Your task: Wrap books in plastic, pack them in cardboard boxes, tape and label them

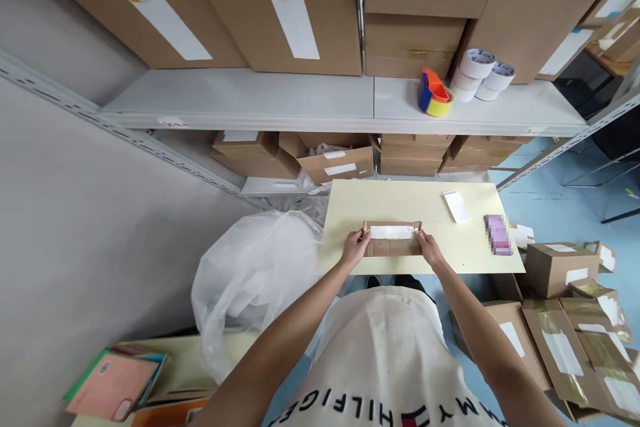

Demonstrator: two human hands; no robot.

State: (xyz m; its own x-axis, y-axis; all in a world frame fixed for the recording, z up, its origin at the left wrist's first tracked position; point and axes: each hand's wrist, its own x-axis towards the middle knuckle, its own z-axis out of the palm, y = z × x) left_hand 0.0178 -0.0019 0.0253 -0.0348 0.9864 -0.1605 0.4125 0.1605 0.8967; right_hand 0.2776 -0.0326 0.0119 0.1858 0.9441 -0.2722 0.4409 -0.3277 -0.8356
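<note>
Storeroom, pale counter [350,213] | left hand [355,247] fingers grip cardboard box [393,247] left end | right hand [429,248] fingers grip right end

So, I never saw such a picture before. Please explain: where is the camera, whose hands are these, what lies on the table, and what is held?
There is no machine here: a person wears one camera on the head, looking forward and down, so you see that person's own arms from above. The left hand and the right hand each grip one end of a small flat cardboard box with a white label, on a pale yellow table. Also on the table lie a white slip of paper and a pink item, blurred out. Behind, a grey shelf carries big cartons, a tape dispenser and tape rolls. More boxes lie on the floor at the right.
</note>
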